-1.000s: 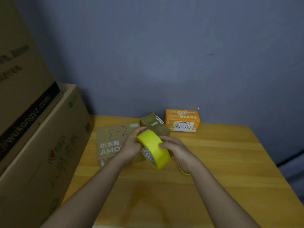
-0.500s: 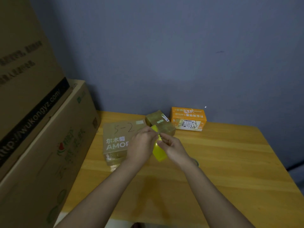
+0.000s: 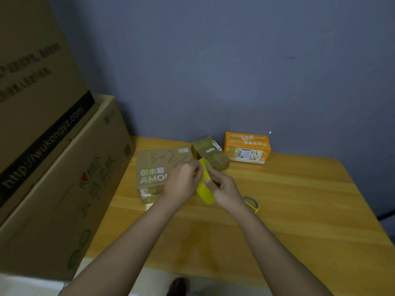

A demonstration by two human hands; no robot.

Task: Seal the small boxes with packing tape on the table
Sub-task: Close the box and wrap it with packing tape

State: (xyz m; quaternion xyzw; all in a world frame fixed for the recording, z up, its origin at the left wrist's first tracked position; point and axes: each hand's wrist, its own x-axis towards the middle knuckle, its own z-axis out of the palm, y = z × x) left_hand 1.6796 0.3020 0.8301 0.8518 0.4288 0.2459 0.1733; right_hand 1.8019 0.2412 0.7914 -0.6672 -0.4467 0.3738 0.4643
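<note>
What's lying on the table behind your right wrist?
A grey-and-yellow looped handle, probably scissors, pokes out past the right hand on the wooden table. The wrist covers the rest, so no blades show.

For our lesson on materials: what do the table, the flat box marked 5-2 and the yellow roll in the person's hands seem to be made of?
Table: looks like wood, with visible grain, plank joints and a soft sheen, possibly a veneer.
Flat box marked 5-2: matt brown cardboard, with printing and handwriting on top.
Yellow tape roll: smooth, slightly glossy, probably plastic packing tape. Left hand and right hand hold it.
</note>
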